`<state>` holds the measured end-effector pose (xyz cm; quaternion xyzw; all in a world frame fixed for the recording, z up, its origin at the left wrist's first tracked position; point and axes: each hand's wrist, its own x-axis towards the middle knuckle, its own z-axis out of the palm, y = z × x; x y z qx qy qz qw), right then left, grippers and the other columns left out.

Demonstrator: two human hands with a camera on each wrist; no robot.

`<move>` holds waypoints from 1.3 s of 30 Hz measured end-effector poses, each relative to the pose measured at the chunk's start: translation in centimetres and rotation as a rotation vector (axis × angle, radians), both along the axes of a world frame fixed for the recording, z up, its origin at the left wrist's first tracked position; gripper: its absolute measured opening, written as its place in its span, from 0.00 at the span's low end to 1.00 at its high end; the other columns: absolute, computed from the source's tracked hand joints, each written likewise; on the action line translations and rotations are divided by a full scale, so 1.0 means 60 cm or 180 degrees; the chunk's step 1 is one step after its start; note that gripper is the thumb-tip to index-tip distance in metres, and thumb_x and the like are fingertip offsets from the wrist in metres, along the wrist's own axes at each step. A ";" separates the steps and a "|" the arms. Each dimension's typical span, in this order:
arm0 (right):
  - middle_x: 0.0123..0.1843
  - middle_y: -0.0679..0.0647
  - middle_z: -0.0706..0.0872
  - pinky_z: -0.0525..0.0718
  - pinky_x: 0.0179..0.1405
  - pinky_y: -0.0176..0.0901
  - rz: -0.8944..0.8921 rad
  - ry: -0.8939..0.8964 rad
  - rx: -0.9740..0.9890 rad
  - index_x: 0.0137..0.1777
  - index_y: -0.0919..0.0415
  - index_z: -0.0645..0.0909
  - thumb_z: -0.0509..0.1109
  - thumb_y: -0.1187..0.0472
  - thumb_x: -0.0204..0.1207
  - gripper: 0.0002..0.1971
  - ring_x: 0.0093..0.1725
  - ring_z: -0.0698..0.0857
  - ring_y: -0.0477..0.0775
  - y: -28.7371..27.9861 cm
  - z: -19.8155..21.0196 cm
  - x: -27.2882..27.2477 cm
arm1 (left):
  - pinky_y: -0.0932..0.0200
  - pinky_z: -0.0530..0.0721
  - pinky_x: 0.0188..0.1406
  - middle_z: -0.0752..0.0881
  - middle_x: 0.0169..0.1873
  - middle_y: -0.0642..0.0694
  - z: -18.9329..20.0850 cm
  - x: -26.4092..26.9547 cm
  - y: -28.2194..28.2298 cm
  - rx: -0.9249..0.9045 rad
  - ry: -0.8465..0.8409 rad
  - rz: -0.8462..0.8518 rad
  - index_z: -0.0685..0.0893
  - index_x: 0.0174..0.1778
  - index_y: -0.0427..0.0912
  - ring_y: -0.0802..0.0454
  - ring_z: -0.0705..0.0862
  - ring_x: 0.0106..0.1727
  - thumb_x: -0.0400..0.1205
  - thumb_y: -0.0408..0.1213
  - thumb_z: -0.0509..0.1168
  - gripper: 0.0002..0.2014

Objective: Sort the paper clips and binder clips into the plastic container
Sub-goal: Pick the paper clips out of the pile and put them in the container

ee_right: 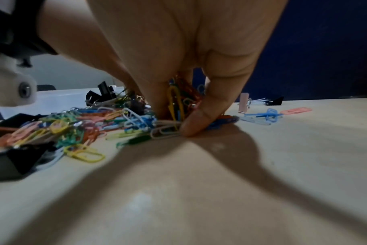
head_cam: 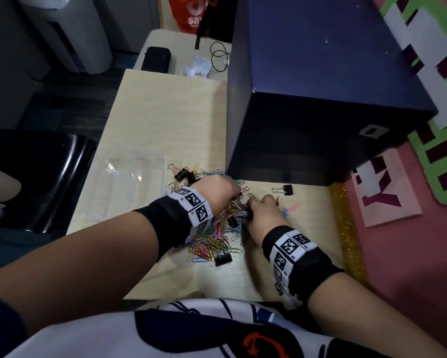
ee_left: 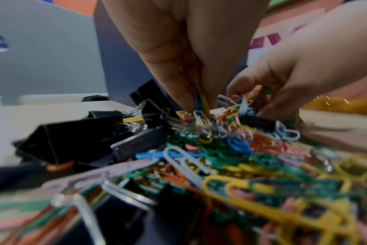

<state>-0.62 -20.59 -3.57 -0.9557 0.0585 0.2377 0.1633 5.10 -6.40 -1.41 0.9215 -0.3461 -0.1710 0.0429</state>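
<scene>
From the head view, the clear plastic container (head_cam: 129, 174) stands left of the paper clips (head_cam: 212, 241); its content I cannot tell. At the left wrist, the left hand (ee_left: 191, 54) pinches paper clips. At the right wrist, the right hand (ee_right: 191, 54) holds a bunch of clips on the table (ee_right: 199, 190).

Head view overhead; wrist views low, close, sharing clip pile (head_cam: 217, 236).

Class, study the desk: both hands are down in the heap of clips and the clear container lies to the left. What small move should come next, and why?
Probably lift the right hand clear with the paper clips bunched in its fingers, then carry them left to the plastic container. That hand already grips a bunch, the left hand pinches a few as well, and nothing clearly shows in the container.
</scene>
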 end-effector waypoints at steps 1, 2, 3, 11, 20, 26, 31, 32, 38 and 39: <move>0.61 0.58 0.69 0.80 0.58 0.48 -0.0031 0.0047 0.0003 0.61 0.57 0.73 0.65 0.64 0.78 0.13 0.55 0.80 0.63 -0.001 0.001 0.006 | 0.54 0.77 0.53 0.83 0.56 0.42 0.000 0.001 0.005 -0.0132 0.0025 0.0130 0.81 0.59 0.41 0.43 0.82 0.58 0.83 0.35 0.59 0.11; 0.62 0.58 0.70 0.80 0.58 0.47 -0.0057 0.0095 -0.0013 0.62 0.58 0.74 0.66 0.63 0.77 0.14 0.56 0.80 0.63 -0.001 0.003 0.011 | 0.54 0.77 0.54 0.83 0.56 0.42 0.000 0.001 0.010 -0.0288 0.0049 0.0290 0.82 0.58 0.42 0.44 0.81 0.58 0.83 0.37 0.61 0.10; 0.62 0.59 0.71 0.80 0.59 0.47 -0.0072 0.0118 -0.0045 0.64 0.59 0.75 0.67 0.62 0.77 0.15 0.58 0.80 0.63 -0.001 0.006 0.016 | 0.54 0.77 0.54 0.84 0.55 0.43 0.001 0.002 0.015 -0.0462 0.0064 0.0461 0.83 0.57 0.43 0.44 0.82 0.58 0.82 0.38 0.63 0.10; 0.64 0.62 0.81 0.80 0.55 0.47 0.0154 0.0494 -0.0756 0.66 0.64 0.74 0.64 0.62 0.79 0.16 0.64 0.81 0.62 0.035 0.044 0.054 | 0.65 0.74 0.47 0.88 0.48 0.49 0.037 0.010 0.086 -0.1242 -0.0026 0.1451 0.88 0.53 0.47 0.52 0.84 0.49 0.78 0.41 0.70 0.09; 0.58 0.62 0.85 0.76 0.44 0.43 0.0359 0.0057 -0.0919 0.60 0.66 0.77 0.62 0.65 0.80 0.11 0.59 0.83 0.61 0.100 0.093 0.065 | 0.62 0.79 0.43 0.89 0.37 0.49 0.056 0.029 0.281 -0.1043 -0.0136 0.2705 0.88 0.43 0.46 0.51 0.86 0.43 0.75 0.37 0.72 0.03; 0.58 0.59 0.85 0.78 0.46 0.40 0.0362 -0.0031 -0.0655 0.60 0.63 0.80 0.65 0.63 0.79 0.11 0.58 0.84 0.58 0.155 0.096 0.066 | 0.55 0.82 0.53 0.87 0.51 0.48 0.030 0.038 0.334 0.0128 0.0118 0.2158 0.85 0.57 0.47 0.48 0.83 0.55 0.80 0.40 0.65 0.11; 0.59 0.59 0.85 0.81 0.51 0.42 0.0163 -0.0049 -0.0363 0.62 0.60 0.80 0.67 0.61 0.79 0.13 0.60 0.83 0.59 0.188 0.102 0.067 | 0.48 0.78 0.62 0.71 0.70 0.51 0.022 0.036 0.337 0.0806 -0.0159 0.0808 0.75 0.68 0.59 0.47 0.72 0.69 0.80 0.36 0.64 0.22; 0.58 0.58 0.85 0.81 0.51 0.43 0.0145 -0.0057 -0.0328 0.61 0.60 0.80 0.67 0.60 0.79 0.13 0.59 0.84 0.59 0.193 0.102 0.067 | 0.48 0.75 0.65 0.68 0.73 0.52 0.020 0.035 0.336 0.0957 -0.0234 0.0521 0.74 0.69 0.61 0.48 0.68 0.72 0.80 0.37 0.64 0.22; 0.53 0.57 0.86 0.81 0.49 0.44 0.0085 0.0007 -0.0030 0.59 0.58 0.80 0.69 0.59 0.77 0.11 0.54 0.84 0.58 0.215 0.099 0.062 | 0.46 0.72 0.63 0.75 0.65 0.55 0.021 0.058 0.344 0.0965 -0.0597 0.0329 0.82 0.59 0.60 0.48 0.68 0.70 0.81 0.44 0.64 0.12; 0.53 0.56 0.86 0.81 0.48 0.43 0.0060 0.0008 0.0019 0.59 0.58 0.80 0.69 0.58 0.77 0.12 0.54 0.84 0.58 0.216 0.099 0.061 | 0.46 0.73 0.63 0.76 0.63 0.55 0.021 0.061 0.348 0.0964 -0.0626 0.0340 0.82 0.59 0.61 0.48 0.68 0.69 0.81 0.45 0.64 0.11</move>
